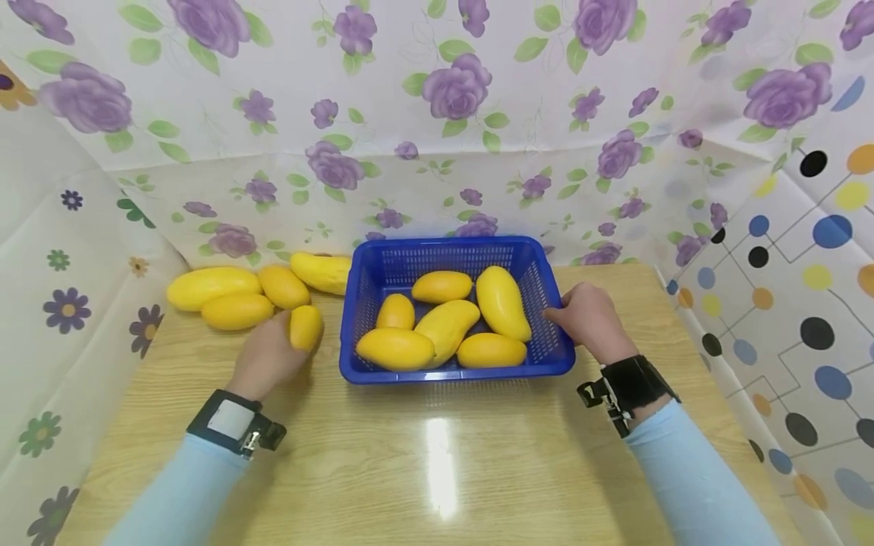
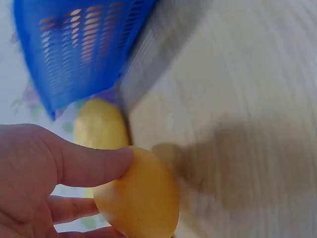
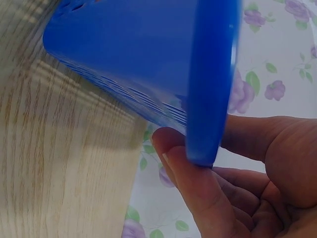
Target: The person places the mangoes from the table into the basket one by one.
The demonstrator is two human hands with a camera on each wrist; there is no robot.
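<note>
A blue plastic basket [image 1: 457, 377] with slotted walls holds several yellow mangoes [image 1: 501, 302]. My right hand [image 1: 590, 322] pinches the basket's right rim, thumb over the top and fingers beneath, as the right wrist view shows with the rim [image 3: 210, 89]. To the left of the basket, my left hand [image 1: 269, 353] grips a small yellow-orange mango [image 1: 306, 327] between thumb and fingers. This mango [image 2: 143, 196] shows up close in the left wrist view, beside the basket's wall [image 2: 84, 49]. Just behind that hand lie more mangoes, among them a long one [image 1: 214, 288] and a rounder one [image 1: 284, 287].
Another mango [image 1: 321, 273] lies against the basket's left side, partly hidden by it. Everything stands on a light wooden table [image 1: 382, 462]. A flower-printed sheet [image 1: 287, 182] hangs along the back edge, and a dotted sheet [image 1: 812, 303] borders the right.
</note>
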